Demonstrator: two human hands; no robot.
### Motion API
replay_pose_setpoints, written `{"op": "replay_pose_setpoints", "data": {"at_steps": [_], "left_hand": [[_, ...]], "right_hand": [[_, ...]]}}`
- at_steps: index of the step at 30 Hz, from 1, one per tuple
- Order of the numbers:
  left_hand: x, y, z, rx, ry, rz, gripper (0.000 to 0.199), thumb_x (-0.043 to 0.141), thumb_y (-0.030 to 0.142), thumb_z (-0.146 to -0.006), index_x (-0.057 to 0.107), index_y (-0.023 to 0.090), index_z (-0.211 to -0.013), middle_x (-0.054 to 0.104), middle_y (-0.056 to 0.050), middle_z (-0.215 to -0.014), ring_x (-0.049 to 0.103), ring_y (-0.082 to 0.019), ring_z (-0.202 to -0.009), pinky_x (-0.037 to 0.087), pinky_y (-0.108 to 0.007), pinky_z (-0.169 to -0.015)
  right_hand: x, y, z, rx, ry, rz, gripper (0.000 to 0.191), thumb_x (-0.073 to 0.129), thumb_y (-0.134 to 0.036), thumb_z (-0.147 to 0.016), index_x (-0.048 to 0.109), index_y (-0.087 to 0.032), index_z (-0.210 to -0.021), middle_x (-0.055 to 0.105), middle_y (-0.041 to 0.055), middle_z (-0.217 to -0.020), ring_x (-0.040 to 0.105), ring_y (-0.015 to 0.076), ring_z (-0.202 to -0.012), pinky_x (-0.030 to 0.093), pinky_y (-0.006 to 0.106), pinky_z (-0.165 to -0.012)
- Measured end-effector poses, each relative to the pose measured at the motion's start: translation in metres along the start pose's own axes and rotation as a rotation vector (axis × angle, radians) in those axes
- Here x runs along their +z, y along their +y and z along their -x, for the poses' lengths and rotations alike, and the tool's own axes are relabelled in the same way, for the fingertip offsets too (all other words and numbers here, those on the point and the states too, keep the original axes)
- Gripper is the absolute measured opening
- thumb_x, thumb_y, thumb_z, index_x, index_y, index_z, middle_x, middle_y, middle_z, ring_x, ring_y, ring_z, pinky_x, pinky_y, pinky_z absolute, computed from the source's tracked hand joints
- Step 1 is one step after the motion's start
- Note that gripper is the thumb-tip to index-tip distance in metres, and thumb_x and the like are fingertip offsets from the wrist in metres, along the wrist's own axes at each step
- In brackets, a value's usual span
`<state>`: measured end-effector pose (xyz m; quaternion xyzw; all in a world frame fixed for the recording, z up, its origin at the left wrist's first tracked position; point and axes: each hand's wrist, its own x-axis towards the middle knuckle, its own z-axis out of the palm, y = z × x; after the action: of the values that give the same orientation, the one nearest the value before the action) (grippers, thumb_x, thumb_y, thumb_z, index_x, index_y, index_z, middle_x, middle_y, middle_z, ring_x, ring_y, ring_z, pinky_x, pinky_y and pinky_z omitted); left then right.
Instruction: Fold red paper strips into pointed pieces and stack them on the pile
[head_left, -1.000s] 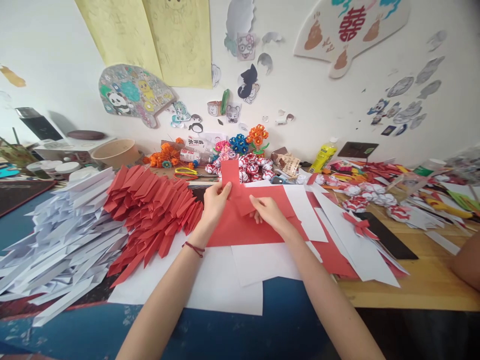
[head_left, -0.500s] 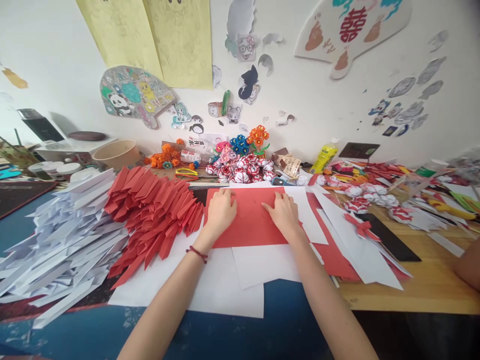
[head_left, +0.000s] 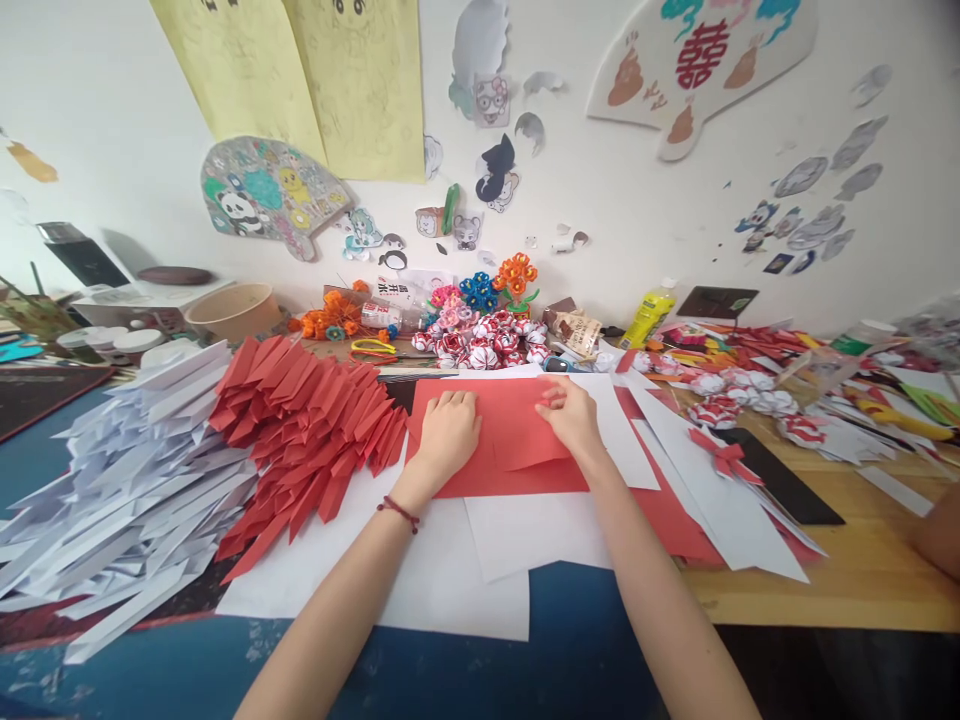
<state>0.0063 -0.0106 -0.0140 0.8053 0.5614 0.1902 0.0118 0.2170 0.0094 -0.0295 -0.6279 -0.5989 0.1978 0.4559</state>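
Note:
A red paper sheet [head_left: 465,480] lies across white sheets [head_left: 450,590] at the centre of the table. My left hand [head_left: 450,430] rests flat on its left part, fingers pointing away from me. At the right, my right hand [head_left: 570,412] pinches a red paper piece [head_left: 525,430], whose lower edge stands up a little from the sheet beneath. To the left are a pile of folded red strips [head_left: 300,430] and a pile of folded white strips [head_left: 150,490].
Red-and-white paper flowers [head_left: 495,340], yellow-handled scissors [head_left: 373,347] and a yellow bottle [head_left: 649,312] stand or lie behind the sheet. More white sheets [head_left: 697,470] and a black board [head_left: 784,475] are at the right. Part of another person's arm [head_left: 937,530] shows at the right edge.
My right hand has curled its fingers at the red paper, and a piece there has lifted and shifted. My left hand has moved slightly right and lies flatter.

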Motion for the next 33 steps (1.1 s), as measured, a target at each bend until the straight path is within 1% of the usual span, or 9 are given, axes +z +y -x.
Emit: {"op": "replay_pose_setpoints", "data": {"at_steps": [3,6,9,11,14,17,21,27,33], "left_hand": [[0.002,0.004,-0.002,-0.065,0.085,0.127,0.036,0.045,0.034,-0.092,0.052,0.014,-0.121,0.063,-0.016,-0.116,0.053,-0.030,-0.114,0.038,-0.040,-0.090],[0.005,0.006,-0.005,-0.140,0.101,0.340,0.049,0.048,0.048,-0.089,0.047,0.014,-0.125,0.066,-0.014,-0.103,0.059,-0.028,-0.102,0.041,-0.037,-0.081],[0.006,0.006,-0.008,-0.211,0.062,0.572,0.040,0.058,0.052,-0.081,0.056,0.017,-0.100,0.063,-0.004,-0.076,0.060,-0.022,-0.073,0.039,-0.029,-0.064],[0.005,0.005,-0.009,-0.240,0.113,0.676,0.029,0.063,0.046,-0.077,0.055,0.019,-0.083,0.057,0.001,-0.063,0.055,-0.017,-0.060,0.035,-0.026,-0.058],[-0.002,0.004,-0.008,-0.256,0.281,0.747,0.023,0.069,0.037,-0.072,0.057,0.020,-0.080,0.059,0.001,-0.064,0.057,-0.017,-0.064,0.037,-0.026,-0.061],[-0.009,0.004,-0.005,-0.245,0.395,0.784,0.025,0.070,0.036,-0.073,0.061,0.020,-0.090,0.068,-0.003,-0.082,0.062,-0.019,-0.076,0.043,-0.027,-0.069],[-0.015,0.007,-0.001,-0.223,0.442,0.659,0.023,0.063,0.033,-0.080,0.061,0.021,-0.098,0.070,-0.004,-0.091,0.063,-0.020,-0.079,0.044,-0.028,-0.073],[-0.016,0.015,0.005,-0.160,0.397,0.253,0.022,0.051,0.035,-0.090,0.059,0.022,-0.106,0.069,-0.006,-0.093,0.063,-0.022,-0.083,0.039,-0.028,-0.070],[-0.016,0.015,0.006,-0.182,0.376,0.083,0.026,0.047,0.040,-0.092,0.060,0.021,-0.104,0.069,-0.008,-0.086,0.063,-0.023,-0.080,0.034,-0.030,-0.065]], "right_hand": [[-0.001,-0.012,0.003,-0.089,0.052,-0.241,0.041,0.062,-0.024,-0.073,0.064,-0.020,-0.114,0.063,0.0060,-0.101,0.059,0.0156,-0.073,0.050,0.032,-0.074],[-0.002,-0.027,0.008,-0.180,0.064,-0.446,0.037,0.062,-0.031,-0.079,0.062,-0.021,-0.115,0.062,0.0083,-0.112,0.059,0.0171,-0.084,0.050,0.031,-0.080],[-0.002,-0.038,0.012,-0.199,0.081,-0.543,0.039,0.065,-0.037,-0.079,0.061,-0.022,-0.114,0.061,0.0086,-0.117,0.060,0.0180,-0.091,0.049,0.032,-0.086],[-0.001,-0.042,0.014,-0.175,0.070,-0.576,0.047,0.068,-0.039,-0.076,0.059,-0.024,-0.120,0.060,0.0071,-0.118,0.061,0.0172,-0.090,0.050,0.031,-0.085],[0.001,-0.044,0.016,-0.087,-0.074,-0.634,0.061,0.073,-0.041,-0.072,0.054,-0.028,-0.128,0.062,0.0047,-0.114,0.063,0.0181,-0.092,0.051,0.031,-0.083],[0.003,-0.042,0.017,0.001,-0.281,-0.678,0.052,0.074,-0.043,-0.072,0.062,-0.024,-0.119,0.068,0.0056,-0.102,0.063,0.0210,-0.094,0.051,0.030,-0.080],[0.003,-0.036,0.016,0.077,-0.305,-0.730,0.055,0.077,-0.040,-0.070,0.062,-0.022,-0.120,0.067,0.0002,-0.077,0.061,0.0158,-0.069,0.047,0.026,-0.062],[0.005,-0.033,0.017,0.041,-0.458,-0.594,0.031,0.074,-0.045,-0.073,0.070,-0.015,-0.079,0.066,0.0032,-0.073,0.056,0.0139,-0.061,0.043,0.027,-0.058],[0.011,-0.034,0.021,-0.099,-0.261,-0.426,0.031,0.072,-0.047,-0.074,0.067,-0.017,-0.067,0.063,0.0016,-0.060,0.056,0.0168,-0.058,0.042,0.029,-0.056]]}}
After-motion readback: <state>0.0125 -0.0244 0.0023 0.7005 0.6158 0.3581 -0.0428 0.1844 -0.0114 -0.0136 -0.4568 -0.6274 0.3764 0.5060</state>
